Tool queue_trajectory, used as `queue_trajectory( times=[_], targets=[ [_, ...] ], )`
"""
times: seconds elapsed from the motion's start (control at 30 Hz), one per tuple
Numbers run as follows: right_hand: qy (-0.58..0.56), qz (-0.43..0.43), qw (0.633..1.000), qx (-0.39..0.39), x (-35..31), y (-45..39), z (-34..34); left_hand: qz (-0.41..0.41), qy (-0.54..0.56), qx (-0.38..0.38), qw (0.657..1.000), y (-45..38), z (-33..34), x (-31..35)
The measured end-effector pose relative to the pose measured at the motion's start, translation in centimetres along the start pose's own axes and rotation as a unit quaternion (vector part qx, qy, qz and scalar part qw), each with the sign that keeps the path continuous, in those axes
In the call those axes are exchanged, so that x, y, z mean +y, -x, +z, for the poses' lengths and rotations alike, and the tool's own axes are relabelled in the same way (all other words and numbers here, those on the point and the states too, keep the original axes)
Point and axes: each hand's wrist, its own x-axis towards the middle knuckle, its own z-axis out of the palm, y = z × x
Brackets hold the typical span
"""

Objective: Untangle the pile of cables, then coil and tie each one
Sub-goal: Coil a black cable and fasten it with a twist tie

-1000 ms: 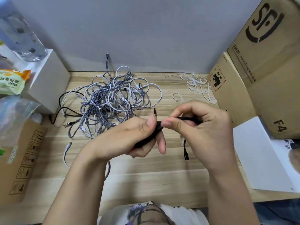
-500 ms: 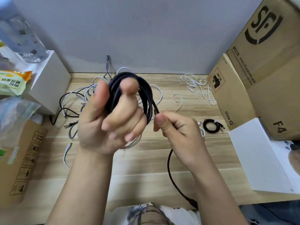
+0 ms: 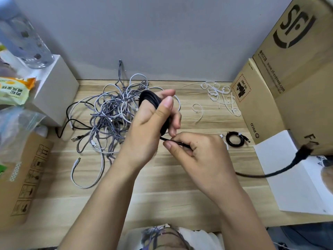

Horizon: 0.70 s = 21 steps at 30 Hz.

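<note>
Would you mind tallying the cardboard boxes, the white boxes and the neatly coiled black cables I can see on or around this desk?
Cardboard boxes: 3 (large SF box, Pico box, box at left)
White boxes: 2 (left, right)
Coiled black cables: 2 (coil in the left hand, tied coil on the desk)
Total: 7

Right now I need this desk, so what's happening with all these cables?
A person is winding a black cable: the left hand grips the coil while the right hand pinches the loose strand, whose tail whips out to the right. One tied black coil lies by the cardboard box. The grey and white tangle waits on the table, white ties beyond.
</note>
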Motion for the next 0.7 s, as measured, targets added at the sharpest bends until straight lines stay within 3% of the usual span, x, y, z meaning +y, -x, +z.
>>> queue_trajectory(
  times=[0.17, 0.3, 0.4, 0.53, 0.7],
  targets=[
    [0.0, -0.025, 1.0, 0.0, -0.5, 0.0, -0.6, -0.088, -0.217, -0.031, 0.972, 0.8, -0.9, -0.4],
    [-0.051, -0.041, 0.997, 0.043, -0.4, -0.2, -1.1, -0.124, -0.248, -0.17, 0.946, 1.2, -1.5, 0.0],
    [-0.103, -0.06, 0.989, 0.093, -0.2, -0.4, -2.0, -0.176, -0.133, -0.261, 0.94, 1.5, -2.5, 0.2],
    [-0.172, -0.052, 0.977, 0.116, 1.0, -1.1, -2.5, -0.184, 0.129, -0.359, 0.906, 1.8, -3.8, 0.5],
    [-0.16, 0.004, 0.986, 0.049, 2.0, -1.6, -0.7, -0.101, 0.307, -0.336, 0.884, 1.1, -3.0, 0.9]
  ],
)
